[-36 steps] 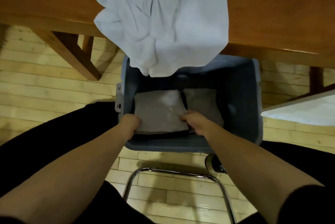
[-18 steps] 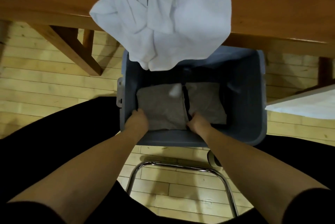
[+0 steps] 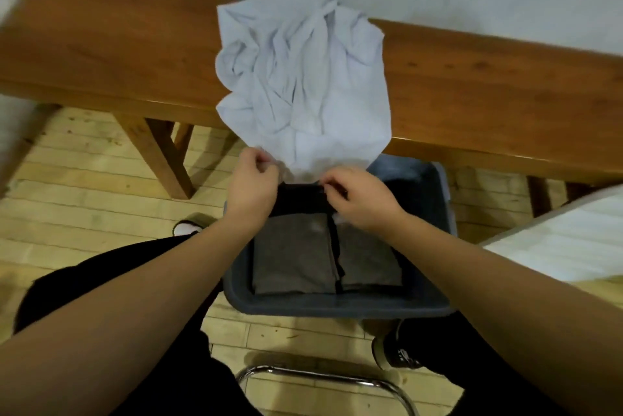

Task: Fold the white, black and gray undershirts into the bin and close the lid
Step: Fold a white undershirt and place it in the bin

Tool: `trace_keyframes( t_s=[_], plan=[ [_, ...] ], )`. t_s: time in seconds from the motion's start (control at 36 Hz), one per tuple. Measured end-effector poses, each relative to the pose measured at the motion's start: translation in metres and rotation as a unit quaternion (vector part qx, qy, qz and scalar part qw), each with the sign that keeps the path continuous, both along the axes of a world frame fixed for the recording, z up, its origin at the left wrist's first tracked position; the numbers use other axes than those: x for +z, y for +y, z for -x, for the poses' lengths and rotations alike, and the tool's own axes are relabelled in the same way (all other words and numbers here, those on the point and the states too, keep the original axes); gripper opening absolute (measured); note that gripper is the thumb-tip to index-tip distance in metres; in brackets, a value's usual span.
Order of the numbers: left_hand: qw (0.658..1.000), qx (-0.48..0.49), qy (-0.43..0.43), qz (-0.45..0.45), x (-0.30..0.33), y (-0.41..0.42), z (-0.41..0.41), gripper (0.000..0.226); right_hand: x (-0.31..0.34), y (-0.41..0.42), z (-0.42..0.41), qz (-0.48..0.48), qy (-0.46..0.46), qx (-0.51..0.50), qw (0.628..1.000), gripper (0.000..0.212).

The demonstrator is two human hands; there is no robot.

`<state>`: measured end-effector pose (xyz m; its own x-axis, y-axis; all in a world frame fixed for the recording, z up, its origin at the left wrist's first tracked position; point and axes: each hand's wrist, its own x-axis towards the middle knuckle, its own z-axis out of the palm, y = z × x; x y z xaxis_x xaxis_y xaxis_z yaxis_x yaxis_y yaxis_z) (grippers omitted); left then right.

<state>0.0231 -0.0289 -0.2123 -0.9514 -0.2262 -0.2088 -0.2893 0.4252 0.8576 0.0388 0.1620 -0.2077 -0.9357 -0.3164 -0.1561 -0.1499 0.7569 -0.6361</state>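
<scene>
A crumpled white undershirt (image 3: 300,78) lies on the wooden bench (image 3: 118,55) and hangs over its front edge above the gray bin (image 3: 337,306). My left hand (image 3: 251,186) pinches the shirt's lower left hem. My right hand (image 3: 357,198) pinches the hem further right, over the bin. In the bin two folded gray undershirts (image 3: 291,254) (image 3: 369,264) lie side by side. Black fabric (image 3: 303,200) shows between and behind them. No lid is in view.
The bin stands on the light wood floor (image 3: 84,200) between my feet, one shoe (image 3: 394,353) at its right front. A chrome chair frame (image 3: 323,378) is below. A white surface (image 3: 559,243) juts in at the right. A white wall runs behind the bench.
Both hands left the folded gray undershirt in the bin and rose to the white shirt's hanging hem. The camera tilted up, showing the whole bench and wall.
</scene>
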Motion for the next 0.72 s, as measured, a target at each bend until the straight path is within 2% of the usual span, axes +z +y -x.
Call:
trace_keyframes(
  t_s=[0.06, 0.11, 0.19, 0.31, 0.36, 0.53, 0.64, 0.72],
  plan=[
    [0.998, 0.014, 0.055, -0.026, 0.025, 0.000, 0.003, 0.011, 0.021, -0.001, 0.010, 0.007, 0.114, 0.009, 0.993, 0.014],
    [0.995, 0.013, 0.097, -0.013, 0.038, -0.001, 0.008, 0.015, 0.033, -0.003, 0.021, -0.002, 0.206, 0.009, 0.979, 0.017],
    [0.989, -0.015, 0.140, 0.050, 0.044, -0.006, 0.020, 0.033, 0.045, -0.010, 0.043, -0.029, 0.245, -0.005, 0.969, 0.032],
    [0.975, -0.073, 0.157, 0.142, 0.039, -0.007, 0.042, 0.055, 0.050, -0.021, 0.067, -0.052, 0.166, -0.016, 0.985, 0.066],
    [0.971, -0.098, 0.153, 0.158, 0.037, -0.003, 0.052, 0.054, 0.045, -0.027, 0.076, -0.062, 0.143, -0.027, 0.987, 0.068],
    [0.971, -0.142, 0.118, 0.150, 0.038, 0.003, 0.068, 0.053, 0.036, -0.033, 0.084, 0.061, 0.120, -0.124, 0.983, 0.029],
    [0.962, -0.186, 0.112, 0.166, 0.038, -0.001, 0.071, 0.065, 0.044, -0.029, 0.082, 0.134, 0.038, -0.186, 0.973, 0.025],
    [0.957, -0.195, 0.118, 0.177, 0.033, -0.006, 0.069, 0.062, 0.053, -0.019, 0.082, 0.210, -0.028, -0.230, 0.950, 0.017]
  ],
)
